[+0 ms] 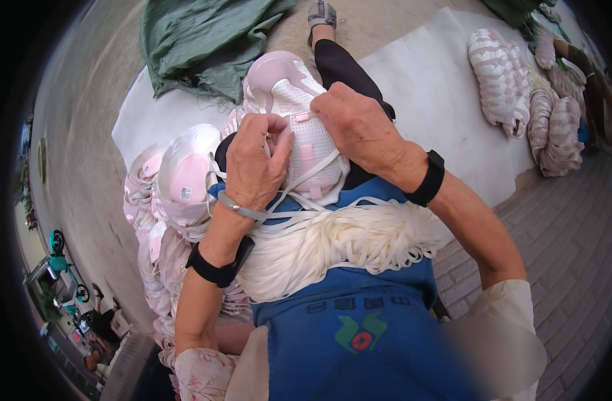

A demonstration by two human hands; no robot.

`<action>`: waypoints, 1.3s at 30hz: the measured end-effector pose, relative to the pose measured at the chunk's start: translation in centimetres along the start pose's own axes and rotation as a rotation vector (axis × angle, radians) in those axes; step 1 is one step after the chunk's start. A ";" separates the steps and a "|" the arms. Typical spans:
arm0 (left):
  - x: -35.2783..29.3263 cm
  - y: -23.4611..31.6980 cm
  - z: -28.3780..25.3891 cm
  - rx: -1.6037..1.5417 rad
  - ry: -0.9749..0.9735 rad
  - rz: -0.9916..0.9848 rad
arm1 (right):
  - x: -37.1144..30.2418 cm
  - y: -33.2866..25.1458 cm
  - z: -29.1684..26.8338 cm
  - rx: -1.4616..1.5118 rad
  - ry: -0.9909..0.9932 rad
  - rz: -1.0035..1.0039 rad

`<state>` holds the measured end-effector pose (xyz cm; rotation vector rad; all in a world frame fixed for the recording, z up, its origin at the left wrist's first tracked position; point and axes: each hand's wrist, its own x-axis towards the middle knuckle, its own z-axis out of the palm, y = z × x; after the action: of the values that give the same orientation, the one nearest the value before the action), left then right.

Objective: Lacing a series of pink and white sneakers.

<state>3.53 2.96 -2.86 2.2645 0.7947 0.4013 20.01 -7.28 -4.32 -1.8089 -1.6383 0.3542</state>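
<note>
A pink and white mesh shoe upper (312, 152) rests on my lap, its pink toe pointing away from me. My left hand (258, 160) is closed at the left edge of its opening, fingers curled and thumb pressed in. Opposite it, my right hand (359, 127) pinches at the right edge. A thin white shoelace (327, 162) crosses the upper, and loose lengths hang toward my lap. Both hands seem to grip this lace at the eyelet edges, though my fingers hide the exact spot. A thick bundle of cream-white laces (346, 244) lies across my blue apron (346, 321).
To my left, more pink and white shoe uppers (185, 175) are stacked in rows. A green sack (209, 43) lies beyond on a white sheet (423, 80). Bundled uppers (500, 81) sit at the right, near another person's arm (590, 73). A teal scooter (64, 271) stands far left.
</note>
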 end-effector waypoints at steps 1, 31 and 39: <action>-0.1 -0.1 0.1 0.003 0.040 0.034 | 0.2 -0.1 0.0 0.007 -0.004 -0.003; 2.3 0.1 -0.4 0.146 -0.159 0.063 | 0.6 -1.0 0.2 -0.057 0.001 0.059; 1.1 1.3 -6.0 -0.059 -0.345 -0.214 | 1.1 -2.6 -0.3 0.229 0.042 -0.098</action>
<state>2.01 5.96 2.42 2.0884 0.8189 -0.0646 18.35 -6.37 -2.19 -1.5508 -1.5822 0.4376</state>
